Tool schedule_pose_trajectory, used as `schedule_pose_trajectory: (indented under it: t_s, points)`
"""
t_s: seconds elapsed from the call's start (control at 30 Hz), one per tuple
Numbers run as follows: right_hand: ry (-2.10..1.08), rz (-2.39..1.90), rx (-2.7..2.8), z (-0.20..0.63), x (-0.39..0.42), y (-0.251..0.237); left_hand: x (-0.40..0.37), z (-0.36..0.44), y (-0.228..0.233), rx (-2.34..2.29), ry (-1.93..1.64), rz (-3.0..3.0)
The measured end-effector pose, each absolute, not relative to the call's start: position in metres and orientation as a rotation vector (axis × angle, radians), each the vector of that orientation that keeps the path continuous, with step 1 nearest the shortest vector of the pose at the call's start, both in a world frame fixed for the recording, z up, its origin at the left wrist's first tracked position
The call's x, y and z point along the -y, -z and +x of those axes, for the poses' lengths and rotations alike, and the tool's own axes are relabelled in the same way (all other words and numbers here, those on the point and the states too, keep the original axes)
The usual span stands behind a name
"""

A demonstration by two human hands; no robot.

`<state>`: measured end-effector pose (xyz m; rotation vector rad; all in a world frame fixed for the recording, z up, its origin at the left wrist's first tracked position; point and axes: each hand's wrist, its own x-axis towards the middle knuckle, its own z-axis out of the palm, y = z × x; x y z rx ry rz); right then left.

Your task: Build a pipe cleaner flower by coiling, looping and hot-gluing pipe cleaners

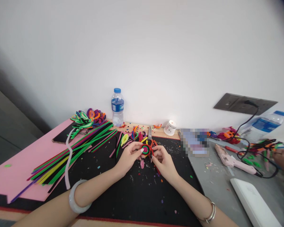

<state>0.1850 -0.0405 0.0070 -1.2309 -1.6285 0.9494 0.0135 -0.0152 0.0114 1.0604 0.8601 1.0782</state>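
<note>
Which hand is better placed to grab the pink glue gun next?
Right, probably. The right hand is on the glue gun side; the left hand pinches the coiled pipe-cleaner disc and would have to cross over.

Water bottle by the wall: blue label with white print, too small to read. Second bottle, lying at the right: blue label, lettering not legible. White paper cup near the wall: small red marks on its side, unreadable; a blurred patch beside it hides whatever it bears, so no text, brand or number can be read anywhere.
</note>
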Motion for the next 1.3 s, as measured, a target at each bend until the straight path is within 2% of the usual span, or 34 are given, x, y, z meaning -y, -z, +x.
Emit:
schedule_pose_trajectory:
  t_s: [0.83,0.97,1.3]
  points:
    - [-0.883,-1.276,1.6,0.192,0.035,-0.007,0.016,0.012,-0.003,-0.78,-1.016,1.269]
    - [-1.006,-1.236,1.497,0.192,0.035,-0.008,0.014,0.011,-0.001,-0.806,-1.038,1.289]
    - [-1.587,-0.935,0.948,0.2,0.028,-0.017,0.013,0.01,-0.002,-0.85,-1.039,1.287]
